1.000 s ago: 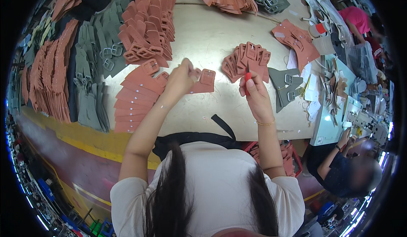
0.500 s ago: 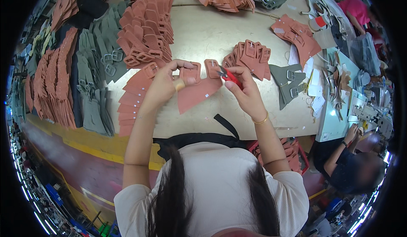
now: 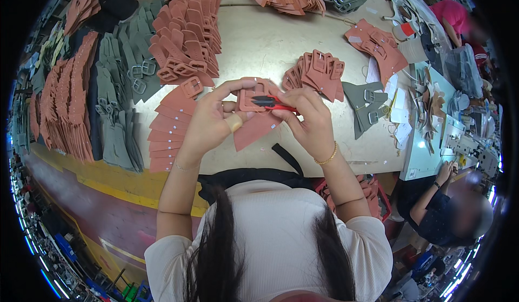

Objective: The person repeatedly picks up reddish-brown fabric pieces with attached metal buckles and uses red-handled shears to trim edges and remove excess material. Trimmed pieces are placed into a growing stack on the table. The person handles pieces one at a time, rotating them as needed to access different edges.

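A coral strap piece (image 3: 253,133) with a square covered buckle (image 3: 243,106) is held up over the table in front of me. My left hand (image 3: 215,123), with a tan wrap on its thumb, grips the piece by its left side, next to the buckle. In my right hand (image 3: 313,119) are thread snips (image 3: 273,104) with red handles and dark blades. The blades point left and lie across the buckle area; whether they touch it, I cannot tell. My right fingertips are at the piece's right edge. Fanned coral pieces (image 3: 168,129) lie beside my left forearm.
Beyond my hands sits a coral buckled stack (image 3: 319,72), with grey-green buckled pieces (image 3: 365,104) to its right. Coral straps (image 3: 186,37) and grey-green straps (image 3: 111,80) are heaped at left. Another person (image 3: 448,210) works at a sewing machine (image 3: 470,148) on the right.
My right hand has moved left with the snips, bringing the blades over the buckle. The parts of the coral piece, spread apart before, are now drawn together between my hands.
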`<action>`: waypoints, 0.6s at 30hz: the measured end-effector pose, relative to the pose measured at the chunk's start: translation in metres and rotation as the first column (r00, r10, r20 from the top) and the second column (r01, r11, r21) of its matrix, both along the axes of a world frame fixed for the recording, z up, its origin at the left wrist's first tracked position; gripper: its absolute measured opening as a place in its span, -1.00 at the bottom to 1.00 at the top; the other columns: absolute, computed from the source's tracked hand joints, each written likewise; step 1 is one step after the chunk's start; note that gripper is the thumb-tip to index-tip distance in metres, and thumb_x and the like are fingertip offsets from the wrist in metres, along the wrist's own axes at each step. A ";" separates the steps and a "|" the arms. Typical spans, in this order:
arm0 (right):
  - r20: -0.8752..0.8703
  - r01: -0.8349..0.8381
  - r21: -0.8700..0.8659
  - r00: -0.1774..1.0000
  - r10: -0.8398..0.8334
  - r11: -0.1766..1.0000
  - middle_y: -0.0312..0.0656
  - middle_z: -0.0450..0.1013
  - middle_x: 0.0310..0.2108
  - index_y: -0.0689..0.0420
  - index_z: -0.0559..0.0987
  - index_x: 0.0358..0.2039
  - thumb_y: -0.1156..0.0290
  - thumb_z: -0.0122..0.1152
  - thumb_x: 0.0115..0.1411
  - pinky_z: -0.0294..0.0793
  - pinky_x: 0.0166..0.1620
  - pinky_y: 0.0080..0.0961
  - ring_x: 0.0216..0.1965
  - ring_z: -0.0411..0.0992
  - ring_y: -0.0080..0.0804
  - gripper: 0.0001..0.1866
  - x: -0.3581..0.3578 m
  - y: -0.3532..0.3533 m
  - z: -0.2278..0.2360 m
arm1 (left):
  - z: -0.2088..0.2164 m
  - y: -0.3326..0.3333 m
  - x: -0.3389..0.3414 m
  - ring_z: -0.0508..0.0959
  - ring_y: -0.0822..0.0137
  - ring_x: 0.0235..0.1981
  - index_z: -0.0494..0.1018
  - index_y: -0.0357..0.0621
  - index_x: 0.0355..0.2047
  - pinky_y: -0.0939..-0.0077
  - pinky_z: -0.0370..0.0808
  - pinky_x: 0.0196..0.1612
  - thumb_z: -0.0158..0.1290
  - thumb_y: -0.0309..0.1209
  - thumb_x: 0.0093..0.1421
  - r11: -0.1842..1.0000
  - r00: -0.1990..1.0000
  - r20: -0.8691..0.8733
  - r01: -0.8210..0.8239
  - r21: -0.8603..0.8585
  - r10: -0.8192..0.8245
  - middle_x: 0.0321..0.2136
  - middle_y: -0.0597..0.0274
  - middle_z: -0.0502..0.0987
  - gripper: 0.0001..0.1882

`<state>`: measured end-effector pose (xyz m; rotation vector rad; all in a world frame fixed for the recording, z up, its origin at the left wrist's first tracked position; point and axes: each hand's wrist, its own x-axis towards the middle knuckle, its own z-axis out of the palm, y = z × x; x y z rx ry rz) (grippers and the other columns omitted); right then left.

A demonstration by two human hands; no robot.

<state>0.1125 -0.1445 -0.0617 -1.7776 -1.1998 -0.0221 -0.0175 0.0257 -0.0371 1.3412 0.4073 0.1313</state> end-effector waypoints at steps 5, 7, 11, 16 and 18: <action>0.029 0.002 -0.072 1.000 0.000 0.997 -0.13 0.48 -0.36 0.26 0.58 -0.31 0.51 0.40 -0.05 0.47 -0.34 -0.45 -0.34 0.48 -0.27 -0.73 -0.003 -0.003 0.005 | 0.001 -0.003 0.001 0.60 0.41 -0.20 0.38 -0.30 0.06 0.64 0.53 -0.21 0.07 -0.72 0.02 0.999 0.999 0.038 -0.001 0.054 -0.001 -0.03 0.12 0.46 -0.48; 0.024 -0.001 -0.079 1.000 0.002 0.997 -0.13 0.48 -0.36 0.26 0.57 -0.31 0.51 0.40 -0.06 0.47 -0.35 -0.45 -0.35 0.48 -0.27 -0.73 -0.003 -0.003 0.006 | 0.001 -0.004 0.000 0.61 0.40 -0.20 0.38 -0.30 0.05 0.64 0.53 -0.20 0.10 -0.70 0.04 0.999 0.999 0.038 -0.004 0.040 0.002 -0.03 0.11 0.47 -0.49; 0.043 0.005 -0.055 0.999 -0.003 0.998 -0.13 0.48 -0.36 0.25 0.57 -0.32 0.52 0.41 -0.07 0.46 -0.36 -0.46 -0.37 0.47 -0.27 -0.73 -0.002 -0.004 0.007 | 0.002 -0.007 -0.001 0.61 0.40 -0.21 0.39 -0.31 0.05 0.64 0.53 -0.22 0.15 -0.66 0.06 0.999 0.997 0.060 -0.039 -0.013 0.039 -0.06 0.11 0.48 -0.51; 0.056 0.006 -0.061 0.998 -0.003 0.998 -0.14 0.47 -0.37 0.25 0.57 -0.32 0.53 0.40 -0.07 0.46 -0.36 -0.46 -0.37 0.47 -0.27 -0.74 -0.003 -0.004 0.006 | 0.003 -0.005 0.001 0.61 0.38 -0.20 0.40 -0.31 0.05 0.65 0.54 -0.22 0.15 -0.65 0.07 0.999 0.998 0.052 -0.027 0.029 0.026 -0.10 0.12 0.49 -0.51; 0.050 0.005 -0.059 0.999 -0.002 0.998 -0.13 0.47 -0.36 0.25 0.57 -0.33 0.54 0.40 -0.06 0.46 -0.37 -0.46 -0.37 0.47 -0.27 -0.75 -0.004 -0.004 0.004 | 0.004 -0.005 0.001 0.61 0.37 -0.19 0.40 -0.32 0.05 0.65 0.55 -0.21 0.15 -0.66 0.07 0.999 1.000 0.015 -0.010 0.035 0.009 -0.11 0.11 0.50 -0.52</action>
